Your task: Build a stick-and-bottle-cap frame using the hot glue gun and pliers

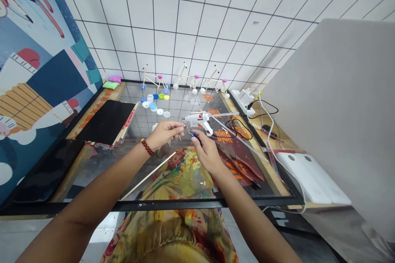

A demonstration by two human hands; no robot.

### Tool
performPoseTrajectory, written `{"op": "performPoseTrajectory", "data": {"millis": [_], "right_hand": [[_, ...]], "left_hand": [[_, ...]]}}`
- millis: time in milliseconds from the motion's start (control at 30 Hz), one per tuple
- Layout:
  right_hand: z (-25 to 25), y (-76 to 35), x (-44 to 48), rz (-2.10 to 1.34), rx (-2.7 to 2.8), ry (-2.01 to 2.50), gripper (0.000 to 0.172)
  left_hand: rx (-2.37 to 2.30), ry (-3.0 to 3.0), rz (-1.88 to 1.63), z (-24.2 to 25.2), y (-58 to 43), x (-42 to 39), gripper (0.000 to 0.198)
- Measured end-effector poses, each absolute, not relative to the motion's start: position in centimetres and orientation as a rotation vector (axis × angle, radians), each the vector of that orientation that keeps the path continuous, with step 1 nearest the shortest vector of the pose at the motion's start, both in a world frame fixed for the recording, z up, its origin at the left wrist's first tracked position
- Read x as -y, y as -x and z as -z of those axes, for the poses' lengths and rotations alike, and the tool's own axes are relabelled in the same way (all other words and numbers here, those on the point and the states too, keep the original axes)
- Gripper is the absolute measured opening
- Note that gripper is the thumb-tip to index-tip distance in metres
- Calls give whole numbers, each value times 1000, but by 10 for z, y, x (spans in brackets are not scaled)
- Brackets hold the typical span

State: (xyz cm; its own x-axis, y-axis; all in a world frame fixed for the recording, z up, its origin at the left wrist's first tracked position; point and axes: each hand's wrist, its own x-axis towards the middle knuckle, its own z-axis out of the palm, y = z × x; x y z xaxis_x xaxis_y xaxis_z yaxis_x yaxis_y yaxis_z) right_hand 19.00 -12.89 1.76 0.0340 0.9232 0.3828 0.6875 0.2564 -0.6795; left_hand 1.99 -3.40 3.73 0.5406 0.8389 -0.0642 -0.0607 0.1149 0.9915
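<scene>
My right hand (206, 150) is closed around small blue-handled pliers (194, 134), with their metal tip pointing up and left. At that tip, the fingers of my left hand (166, 134) are pinched together on something too small to make out. A white glue gun (199, 120) lies on the glass tabletop just beyond both hands. Below my left hand, a thin wooden stick (149, 175) rests slantwise on the glass. Several bottle caps (153, 106) in white, blue, green and yellow are spread farther back.
Three small stick-built bicycles (184, 78) with cap wheels stand along the back edge. At left are a black sheet (106, 121) and packs of sticks (127, 125). Large red-handled pliers (242, 164), clear glue sticks (240, 137) and a power strip (243, 100) with cables lie right.
</scene>
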Motion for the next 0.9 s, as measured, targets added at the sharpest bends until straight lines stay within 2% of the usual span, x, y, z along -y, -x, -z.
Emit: {"op": "performPoseTrajectory", "data": {"millis": [200, 400, 733, 900], "right_hand": [[-16, -193, 128, -368, 1754, 1447, 31], [-15, -195, 128, -393, 1801, 1448, 25], [-16, -191, 129, -505, 1844, 1457, 31], [-19, -192, 130, -563, 1837, 1390, 31]], "left_hand": [[-742, -1369, -775, -33, -20, 34, 32], [-728, -1456, -765, -34, -21, 38, 32], [-648, -1653, -744, -41, -22, 44, 21], [-635, -1743, -730, -41, -21, 45, 23]]}}
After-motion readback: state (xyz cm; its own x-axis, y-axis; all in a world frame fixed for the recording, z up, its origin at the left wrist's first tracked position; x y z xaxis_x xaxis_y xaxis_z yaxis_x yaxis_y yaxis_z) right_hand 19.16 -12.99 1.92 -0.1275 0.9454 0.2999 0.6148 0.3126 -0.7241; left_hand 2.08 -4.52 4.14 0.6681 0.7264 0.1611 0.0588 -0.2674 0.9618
